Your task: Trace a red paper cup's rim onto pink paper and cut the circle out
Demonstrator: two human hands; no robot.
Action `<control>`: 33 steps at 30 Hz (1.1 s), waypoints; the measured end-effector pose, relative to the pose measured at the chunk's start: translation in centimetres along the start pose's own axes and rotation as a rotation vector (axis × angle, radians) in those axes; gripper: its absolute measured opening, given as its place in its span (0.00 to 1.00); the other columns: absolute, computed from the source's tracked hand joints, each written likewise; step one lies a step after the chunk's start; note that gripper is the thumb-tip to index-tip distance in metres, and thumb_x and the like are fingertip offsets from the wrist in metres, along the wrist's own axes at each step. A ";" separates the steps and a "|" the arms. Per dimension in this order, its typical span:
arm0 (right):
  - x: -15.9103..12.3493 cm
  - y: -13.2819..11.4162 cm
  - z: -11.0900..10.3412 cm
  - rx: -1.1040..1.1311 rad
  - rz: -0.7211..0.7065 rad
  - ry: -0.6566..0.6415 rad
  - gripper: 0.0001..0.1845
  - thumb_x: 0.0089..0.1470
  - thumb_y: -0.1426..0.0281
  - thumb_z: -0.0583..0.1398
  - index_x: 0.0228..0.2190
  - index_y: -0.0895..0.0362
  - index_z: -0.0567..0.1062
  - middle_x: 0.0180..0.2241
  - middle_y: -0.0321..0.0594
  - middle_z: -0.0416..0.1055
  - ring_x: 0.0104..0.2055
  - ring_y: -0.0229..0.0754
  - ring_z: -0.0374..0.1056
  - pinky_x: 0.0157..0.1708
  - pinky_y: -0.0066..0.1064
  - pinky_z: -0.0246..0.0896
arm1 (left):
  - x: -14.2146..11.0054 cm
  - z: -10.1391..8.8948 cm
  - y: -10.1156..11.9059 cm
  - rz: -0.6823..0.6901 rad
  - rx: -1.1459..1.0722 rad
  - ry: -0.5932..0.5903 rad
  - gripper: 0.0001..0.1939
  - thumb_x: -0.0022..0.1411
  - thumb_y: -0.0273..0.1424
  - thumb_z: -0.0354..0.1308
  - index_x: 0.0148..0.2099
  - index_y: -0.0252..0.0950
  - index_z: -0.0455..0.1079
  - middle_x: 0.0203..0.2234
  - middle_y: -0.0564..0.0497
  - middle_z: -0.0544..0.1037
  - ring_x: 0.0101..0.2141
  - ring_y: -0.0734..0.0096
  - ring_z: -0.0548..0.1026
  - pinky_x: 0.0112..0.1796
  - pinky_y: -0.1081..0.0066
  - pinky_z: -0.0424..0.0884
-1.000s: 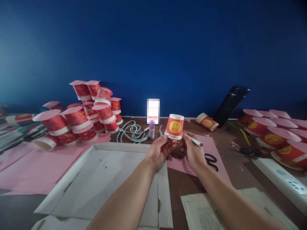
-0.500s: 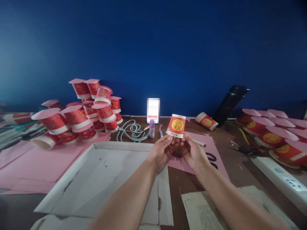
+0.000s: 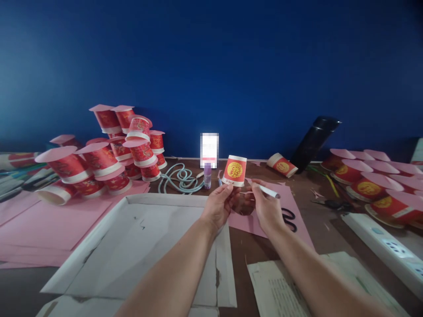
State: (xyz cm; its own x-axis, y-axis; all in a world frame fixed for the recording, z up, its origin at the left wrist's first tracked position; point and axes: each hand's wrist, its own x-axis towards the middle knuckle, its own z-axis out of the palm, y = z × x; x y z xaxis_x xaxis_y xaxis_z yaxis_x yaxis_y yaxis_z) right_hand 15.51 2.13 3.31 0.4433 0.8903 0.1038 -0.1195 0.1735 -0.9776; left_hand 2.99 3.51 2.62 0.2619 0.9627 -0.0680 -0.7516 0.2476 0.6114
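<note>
Holds a red paper cup (image 3: 235,171) up in the left hand (image 3: 218,204), near the middle of the view and slightly tilted, pinching the white lower edge with the thumb uppermost and the other fingers curled beneath. Shows a gold emblem (image 3: 235,168) on the cup and dark handwriting (image 3: 228,181) low down, beside the thumb. Grips a white marker (image 3: 269,191) between the thumb and fingers of the right hand (image 3: 267,207), just beside the cup, with the dark end pointing away from it. Cannot tell about contact between the marker tip and the cup. Has a pink sheet (image 3: 246,222) beneath the right hand on the desk (image 3: 244,255), with black loops (image 3: 291,219) lying on it. Has a white cardboard tray (image 3: 158,246) below left, a purple glue stick (image 3: 207,178) and a pale cable (image 3: 183,179) beyond the left hand, stacked cups (image 3: 120,149) farther left, and pink-topped cups (image 3: 368,187) at far right, near a white power strip (image 3: 366,237).
</note>
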 end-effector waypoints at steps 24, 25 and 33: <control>-1.7 -1.0 -0.6 -0.729 -0.930 -0.093 0.08 0.59 0.69 0.59 0.41 0.53 0.74 0.39 0.39 0.77 0.42 0.43 0.72 0.43 0.38 0.65 | 0.2 -0.2 -0.1 0.007 -0.051 0.038 0.09 0.49 0.28 0.70 0.33 0.31 0.75 0.27 0.52 0.79 0.31 0.78 0.77 0.40 0.76 0.72; -1.7 -1.0 -0.6 -0.733 -0.941 -0.097 0.07 0.59 0.69 0.59 0.41 0.53 0.74 0.38 0.39 0.77 0.41 0.43 0.72 0.43 0.38 0.65 | 0.2 -0.3 -0.1 0.010 -0.053 0.036 0.09 0.49 0.28 0.70 0.33 0.31 0.76 0.28 0.52 0.79 0.31 0.78 0.77 0.40 0.76 0.72; -1.6 -1.1 -0.6 -0.725 -0.984 -0.131 0.09 0.58 0.71 0.60 0.42 0.53 0.74 0.38 0.40 0.76 0.41 0.43 0.72 0.42 0.38 0.65 | 0.4 -0.4 -0.2 0.015 -0.055 0.023 0.10 0.49 0.28 0.70 0.34 0.30 0.76 0.28 0.51 0.79 0.31 0.79 0.77 0.40 0.76 0.72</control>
State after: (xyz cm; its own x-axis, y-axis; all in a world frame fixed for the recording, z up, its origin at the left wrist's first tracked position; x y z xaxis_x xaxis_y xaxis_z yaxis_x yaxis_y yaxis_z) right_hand 15.46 0.25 4.10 -0.0318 0.5548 0.8314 0.7550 0.5583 -0.3438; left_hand 2.98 3.87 2.19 0.2369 0.9684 -0.0778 -0.7875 0.2383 0.5684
